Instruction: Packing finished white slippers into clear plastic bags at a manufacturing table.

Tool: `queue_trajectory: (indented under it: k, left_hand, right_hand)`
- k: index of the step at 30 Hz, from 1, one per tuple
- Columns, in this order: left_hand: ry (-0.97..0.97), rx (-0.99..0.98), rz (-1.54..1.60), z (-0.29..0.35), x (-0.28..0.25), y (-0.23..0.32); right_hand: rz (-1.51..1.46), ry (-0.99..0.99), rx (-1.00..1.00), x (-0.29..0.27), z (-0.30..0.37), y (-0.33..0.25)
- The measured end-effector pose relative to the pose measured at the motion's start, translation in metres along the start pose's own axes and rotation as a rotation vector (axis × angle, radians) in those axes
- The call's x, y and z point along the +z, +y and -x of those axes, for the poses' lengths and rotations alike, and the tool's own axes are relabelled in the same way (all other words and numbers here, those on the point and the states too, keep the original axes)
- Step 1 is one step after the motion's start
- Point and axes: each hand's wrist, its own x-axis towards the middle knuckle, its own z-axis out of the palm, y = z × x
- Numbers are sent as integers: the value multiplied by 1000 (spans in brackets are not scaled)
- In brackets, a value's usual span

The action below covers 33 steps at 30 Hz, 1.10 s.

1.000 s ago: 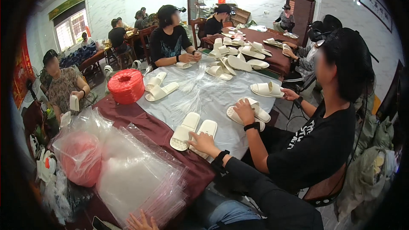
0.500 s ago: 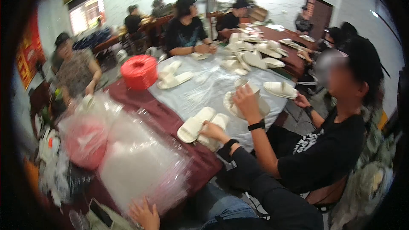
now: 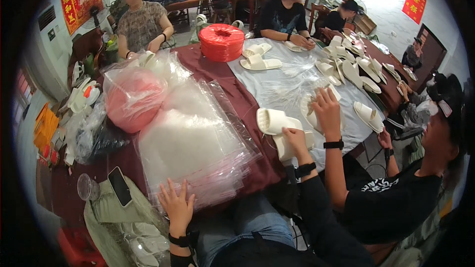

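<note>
My left hand lies with its fingers spread on the near edge of a stack of clear plastic bags. With my right hand I grip a cream slipper by its side, over the table's grey covering. A second cream slipper is just below it, partly behind my fingers. Close by on the right, a co-worker's hand rests on another slipper. That person's other hand holds one more slipper.
A red twine roll stands on the maroon cloth. Beyond the bags sits a pink bundle in plastic. A phone lies on a green cloth bag beside a clear cup. Many slippers are heaped farther off; several people sit around.
The view has swung left, so the scene sits farther right. My right hand stays at the slippers, one of which now looks more tilted. My left hand remains spread on the bags.
</note>
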Motion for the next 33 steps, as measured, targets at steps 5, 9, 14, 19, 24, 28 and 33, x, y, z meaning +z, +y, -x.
queue_trajectory:
  k: [5,9,14,19,24,28,33]
  left_hand:
    - [17,4,18,0,0,1]
    - [19,12,7,-2,2,1]
    - [-12,24,-5,-3,0,6]
    - [-28,-10,-32,-2,-1,5]
    - [-52,-2,-16,-9,-2,8]
    - [-5,6,-44,-4,-2,-4]
    - [66,86,-43,-10,4,-15]
  right_hand:
    - [-30,234,-120,-3,35,-23]
    - [-148,307,-166,4,62,-40]
    - [-170,155,-204,7,93,-72]
    - [-196,341,-480,-3,135,-120]
    - [-513,7,-227,-23,172,-152]
    - [-546,-316,-10,22,180,-128]
    - [-805,-516,312,63,202,-114]
